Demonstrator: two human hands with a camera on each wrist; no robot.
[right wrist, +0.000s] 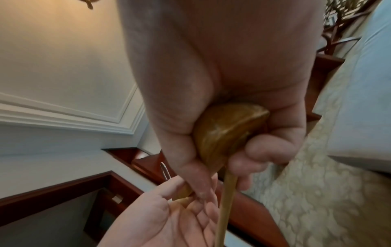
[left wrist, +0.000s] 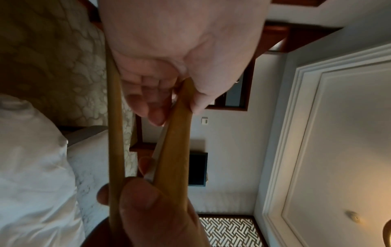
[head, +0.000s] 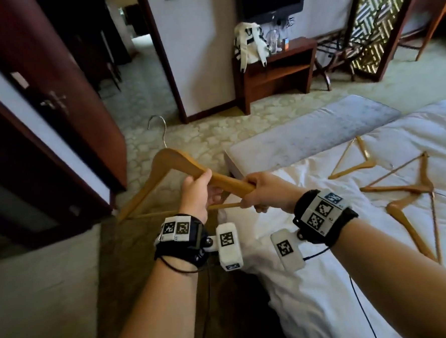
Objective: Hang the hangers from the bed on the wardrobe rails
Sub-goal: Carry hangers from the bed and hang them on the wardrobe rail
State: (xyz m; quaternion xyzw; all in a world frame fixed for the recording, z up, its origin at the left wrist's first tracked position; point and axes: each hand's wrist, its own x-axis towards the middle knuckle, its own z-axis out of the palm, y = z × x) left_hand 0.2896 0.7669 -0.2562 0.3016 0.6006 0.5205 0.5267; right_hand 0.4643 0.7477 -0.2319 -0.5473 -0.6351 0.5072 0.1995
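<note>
A wooden hanger point(head: 174, 162) with a metal hook point(head: 156, 126) is held in the air between the bed point(head: 328, 280) and the dark wooden wardrobe point(head: 62, 82) on the left. My left hand point(head: 196, 194) grips its right arm near the middle, thumb on top. My right hand point(head: 261, 192) grips the tip of that arm together with the cross bar. The right wrist view shows the rounded hanger end point(right wrist: 224, 132) in my right hand point(right wrist: 211, 66). Three more wooden hangers point(head: 354, 160) point(head: 405, 186) point(head: 413, 225) lie on the white bedding. No wardrobe rail shows.
A grey bench point(head: 318, 126) stands at the foot of the bed. Beyond it is a low wooden cabinet point(head: 276, 71) with a white bag, and a lattice screen point(head: 380, 23). Patterned carpet point(head: 201, 133) lies between bed and wardrobe. A doorway opens at the back left.
</note>
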